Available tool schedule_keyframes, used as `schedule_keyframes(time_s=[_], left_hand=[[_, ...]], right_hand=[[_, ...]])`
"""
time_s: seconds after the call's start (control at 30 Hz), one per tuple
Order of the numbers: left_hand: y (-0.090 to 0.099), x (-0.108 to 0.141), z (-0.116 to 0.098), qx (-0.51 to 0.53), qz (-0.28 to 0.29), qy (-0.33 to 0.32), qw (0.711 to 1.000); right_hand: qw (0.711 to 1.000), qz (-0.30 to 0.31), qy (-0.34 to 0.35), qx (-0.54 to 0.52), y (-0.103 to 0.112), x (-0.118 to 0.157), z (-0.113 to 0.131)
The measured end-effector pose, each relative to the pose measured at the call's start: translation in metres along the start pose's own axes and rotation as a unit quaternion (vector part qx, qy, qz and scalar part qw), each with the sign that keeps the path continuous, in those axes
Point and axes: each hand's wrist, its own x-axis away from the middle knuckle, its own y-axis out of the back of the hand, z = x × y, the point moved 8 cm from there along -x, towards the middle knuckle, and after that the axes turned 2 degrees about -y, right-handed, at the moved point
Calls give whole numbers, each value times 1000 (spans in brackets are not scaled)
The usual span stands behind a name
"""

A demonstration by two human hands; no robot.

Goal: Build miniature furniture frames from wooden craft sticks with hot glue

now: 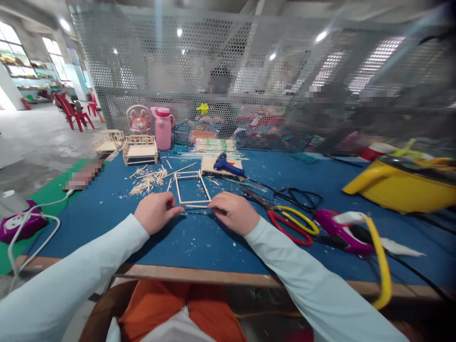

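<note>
A small frame of thin wooden sticks [194,202] stands on the blue tabletop between my hands. My left hand [156,212] is at its near left corner, thumb and fingers curled; whether they hold anything is too small to tell. My right hand [235,212] has its fingertips pinched at the near right corner, on the end of a thin stick [196,206] that lies along the near side. Beyond the frame, a blue glue gun [230,166] rests on a bundle of sticks. A pile of short stick pieces [149,180] is at the back left.
Scissors [292,223] with red and yellow handles lie right of my right hand. Farther right are a purple power strip [344,232] and a yellow pot [402,185]. Small stick-built furniture [140,149] and a pink bottle [163,129] stand at the back left, before a mesh screen [171,61].
</note>
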Motion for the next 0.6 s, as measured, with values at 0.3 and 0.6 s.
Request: schedule_keyframes(time_s=[0.3, 0.6], left_hand=[[-15, 15, -37, -72, 55, -131, 987], [-17, 16, -31, -82, 74, -82, 990]], right_hand=[[986, -9, -58, -154, 12, 1, 3], [997, 34, -10, -73, 1, 0, 7]])
